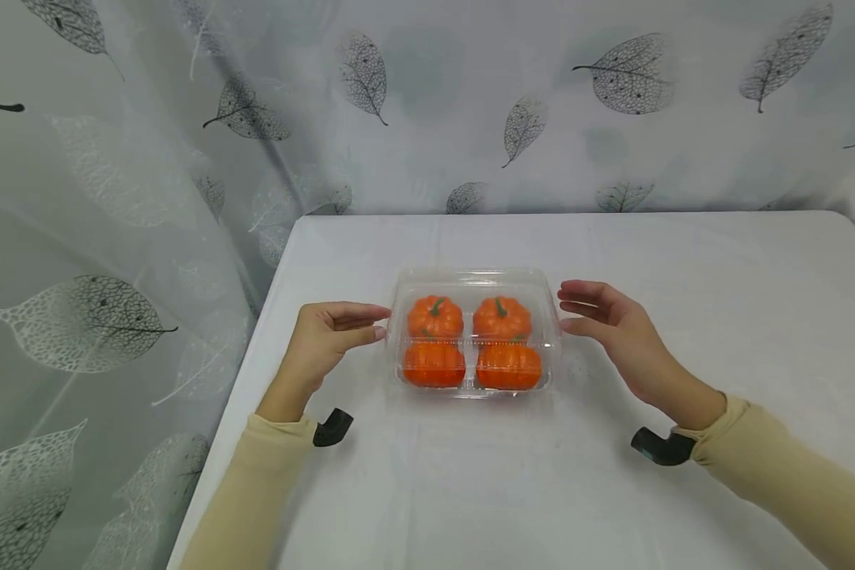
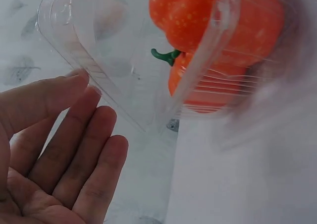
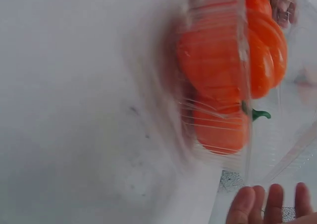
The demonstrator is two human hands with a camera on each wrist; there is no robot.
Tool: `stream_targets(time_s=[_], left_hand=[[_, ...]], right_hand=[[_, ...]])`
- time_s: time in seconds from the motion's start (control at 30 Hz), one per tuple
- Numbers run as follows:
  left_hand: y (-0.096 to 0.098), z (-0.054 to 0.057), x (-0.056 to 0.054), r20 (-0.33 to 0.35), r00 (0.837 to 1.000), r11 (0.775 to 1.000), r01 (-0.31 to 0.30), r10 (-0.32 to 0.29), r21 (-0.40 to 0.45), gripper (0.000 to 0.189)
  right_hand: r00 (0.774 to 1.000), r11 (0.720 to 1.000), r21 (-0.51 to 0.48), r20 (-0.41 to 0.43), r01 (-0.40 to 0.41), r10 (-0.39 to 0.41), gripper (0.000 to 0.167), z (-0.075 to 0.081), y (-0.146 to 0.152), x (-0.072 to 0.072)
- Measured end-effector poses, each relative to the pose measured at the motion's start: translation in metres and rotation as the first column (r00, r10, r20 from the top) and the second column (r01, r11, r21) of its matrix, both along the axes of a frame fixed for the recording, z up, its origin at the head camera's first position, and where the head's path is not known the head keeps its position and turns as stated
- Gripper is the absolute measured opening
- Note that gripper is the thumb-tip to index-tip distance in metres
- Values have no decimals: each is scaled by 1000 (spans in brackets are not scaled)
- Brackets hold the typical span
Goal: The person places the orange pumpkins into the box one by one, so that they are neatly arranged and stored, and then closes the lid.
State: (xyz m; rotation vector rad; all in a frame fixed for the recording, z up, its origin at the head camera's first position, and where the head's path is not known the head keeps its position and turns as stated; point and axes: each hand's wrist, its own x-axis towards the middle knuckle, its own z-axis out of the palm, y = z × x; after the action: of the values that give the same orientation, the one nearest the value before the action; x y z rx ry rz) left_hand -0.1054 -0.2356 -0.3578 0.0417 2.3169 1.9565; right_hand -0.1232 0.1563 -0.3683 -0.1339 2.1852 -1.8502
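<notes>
A clear plastic clamshell box (image 1: 470,391) sits on the table with several small orange toy pumpkins (image 1: 502,318) inside. Their stems are green. Both wrist views show its lid (image 2: 119,60) tilted up from the base. At the box's left side is my left hand (image 1: 321,344), thumb and fingertips right at the lid's edge, fingers fairly straight. My right hand (image 1: 620,336) is beside the right side, its fingers loosely bent and a small gap between thumb and fingers. In the right wrist view its fingertips (image 3: 275,192) show below the lid, holding nothing.
A white table (image 1: 470,491) carries the box. Behind it and to the left hangs a pale curtain (image 1: 435,95) with leaf prints. A black piece sticks out at each sleeve cuff, the left one (image 1: 333,427) and the right one (image 1: 663,448).
</notes>
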Motion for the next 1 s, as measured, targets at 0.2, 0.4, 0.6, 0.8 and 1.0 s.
stream_targets(time_s=[0.2,0.4,0.6,0.8,1.0], left_hand=[[0,-9,6,-8,1000,998,6,-6,-56,43],[0,-12,10,3,999,982,37,-37,-184,55],[1,-15,17,72,996,954,63,-44,-294,55],[0,-23,25,168,984,934,119,-65,-337,49],[-1,-29,30,236,968,938,162,-90,-307,46]], right_hand=[[985,985,106,121,-134,121,65,-4,5,13],[968,969,157,191,-192,161,70,-6,7,20],[949,953,172,237,-250,207,69,-11,9,21],[921,938,162,301,-306,248,67,-18,12,24],[901,916,184,326,-357,286,57,-21,13,26]])
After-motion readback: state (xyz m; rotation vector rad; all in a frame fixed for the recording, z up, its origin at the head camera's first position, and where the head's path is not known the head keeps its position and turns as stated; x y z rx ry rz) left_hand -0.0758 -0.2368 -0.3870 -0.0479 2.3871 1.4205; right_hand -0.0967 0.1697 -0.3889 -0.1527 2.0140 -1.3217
